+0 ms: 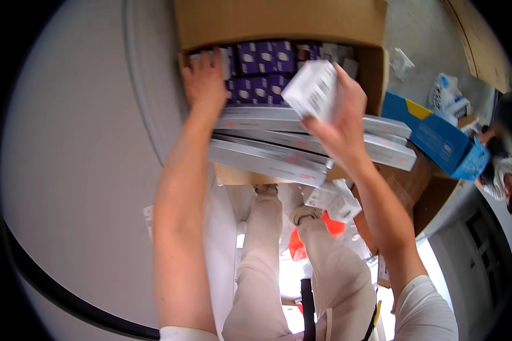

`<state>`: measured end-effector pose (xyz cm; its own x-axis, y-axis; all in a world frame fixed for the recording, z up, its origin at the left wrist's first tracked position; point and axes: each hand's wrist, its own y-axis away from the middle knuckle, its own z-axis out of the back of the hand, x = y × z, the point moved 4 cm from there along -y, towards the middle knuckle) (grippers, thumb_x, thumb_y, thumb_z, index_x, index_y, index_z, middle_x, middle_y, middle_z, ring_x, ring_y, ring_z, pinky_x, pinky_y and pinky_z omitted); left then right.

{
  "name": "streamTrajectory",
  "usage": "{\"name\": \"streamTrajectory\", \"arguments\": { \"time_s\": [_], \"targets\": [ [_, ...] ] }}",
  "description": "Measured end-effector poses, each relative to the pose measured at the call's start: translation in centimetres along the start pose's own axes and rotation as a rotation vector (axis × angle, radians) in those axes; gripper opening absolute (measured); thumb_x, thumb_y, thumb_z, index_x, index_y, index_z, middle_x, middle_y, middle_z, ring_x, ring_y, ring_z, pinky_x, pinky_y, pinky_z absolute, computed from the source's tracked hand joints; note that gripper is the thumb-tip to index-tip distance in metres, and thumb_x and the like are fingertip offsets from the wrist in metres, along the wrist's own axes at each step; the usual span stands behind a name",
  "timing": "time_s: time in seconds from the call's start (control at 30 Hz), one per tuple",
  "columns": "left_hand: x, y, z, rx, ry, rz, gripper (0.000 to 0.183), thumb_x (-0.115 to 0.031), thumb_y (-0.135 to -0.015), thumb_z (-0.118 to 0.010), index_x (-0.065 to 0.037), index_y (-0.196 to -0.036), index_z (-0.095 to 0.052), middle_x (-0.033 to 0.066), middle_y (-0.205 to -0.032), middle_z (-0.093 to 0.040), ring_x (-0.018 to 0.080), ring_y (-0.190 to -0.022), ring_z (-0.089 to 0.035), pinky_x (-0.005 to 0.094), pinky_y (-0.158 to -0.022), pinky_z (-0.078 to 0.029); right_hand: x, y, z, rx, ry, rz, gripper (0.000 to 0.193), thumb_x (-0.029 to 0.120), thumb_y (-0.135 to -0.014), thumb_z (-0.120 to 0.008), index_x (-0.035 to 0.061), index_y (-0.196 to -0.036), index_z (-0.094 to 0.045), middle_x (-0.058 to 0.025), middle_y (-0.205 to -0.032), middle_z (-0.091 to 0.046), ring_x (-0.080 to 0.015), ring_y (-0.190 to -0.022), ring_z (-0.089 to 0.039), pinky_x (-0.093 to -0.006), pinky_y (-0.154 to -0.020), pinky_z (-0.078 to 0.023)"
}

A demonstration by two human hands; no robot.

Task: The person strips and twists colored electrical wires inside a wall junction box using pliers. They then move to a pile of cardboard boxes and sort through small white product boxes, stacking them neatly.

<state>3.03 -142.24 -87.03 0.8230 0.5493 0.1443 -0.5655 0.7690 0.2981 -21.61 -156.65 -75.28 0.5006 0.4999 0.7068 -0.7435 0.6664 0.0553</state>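
My right hand grips a small white box with dark printing, held tilted above the right side of an open cardboard carton. My left hand reaches into the carton's left end, fingers spread over the things there; what lies beneath the palm is hidden. Inside the carton stand rows of small purple boxes with pale oval pictures, and a few white boxes at the right end. Several long silver-grey boxes lie across the carton's near side, below both hands.
Another white box sits near my feet. To the right are a blue box with a yellow patch, crumpled clear plastic and an orange-red bag. A pale wall runs along the left. Another person is at the far right.
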Motion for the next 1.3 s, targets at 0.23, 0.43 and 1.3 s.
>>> {"name": "streamTrajectory", "arguments": {
  "time_s": [0.23, 0.43, 1.3],
  "targets": [
    [0.8, -1.1, -1.7, -0.041, 0.020, -0.049, 0.093, -0.012, -0.076, -0.082, -0.010, -0.157, -0.038, 0.0166, -0.147, -0.049, 0.0359, -0.138, -0.046, 0.0519, -0.111, -0.039, 0.5, 24.3, 7.9, 0.163, -0.087, -0.160, 0.098, 0.015, -0.064, -0.082, -0.0017, -0.151, -0.040, -0.0228, -0.139, -0.049, -0.0424, -0.128, -0.046, -0.0523, -0.109, -0.039],
    [0.1, -2.0, -2.7, 0.010, 0.068, -0.025, 0.107, -0.023, -0.071, -0.091, -0.011, -0.158, -0.031, 0.0176, -0.151, -0.047, 0.0388, -0.143, -0.043, 0.0568, -0.112, -0.042, -4.0, 31.4, 0.3, 0.398, 0.293, -0.270, 0.089, 0.009, -0.074, -0.075, 0.0012, -0.154, -0.037, -0.0191, -0.145, -0.047, -0.0429, -0.142, -0.039, -0.0615, -0.120, -0.026],
    [-33.4, 39.0, 8.8, 0.194, 0.485, -0.624, 0.093, 0.003, -0.064, -0.072, -0.008, -0.154, -0.049, 0.0176, -0.151, -0.040, 0.0445, -0.142, -0.035, 0.0551, -0.118, -0.032, -11.4, 44.9, 8.6, -0.231, -0.592, -1.090, 0.053, 0.024, -0.102, -0.061, -0.0020, -0.147, -0.049, -0.0159, -0.153, -0.046, -0.0266, -0.139, -0.047, -0.0395, -0.116, -0.038]
  ]
}}
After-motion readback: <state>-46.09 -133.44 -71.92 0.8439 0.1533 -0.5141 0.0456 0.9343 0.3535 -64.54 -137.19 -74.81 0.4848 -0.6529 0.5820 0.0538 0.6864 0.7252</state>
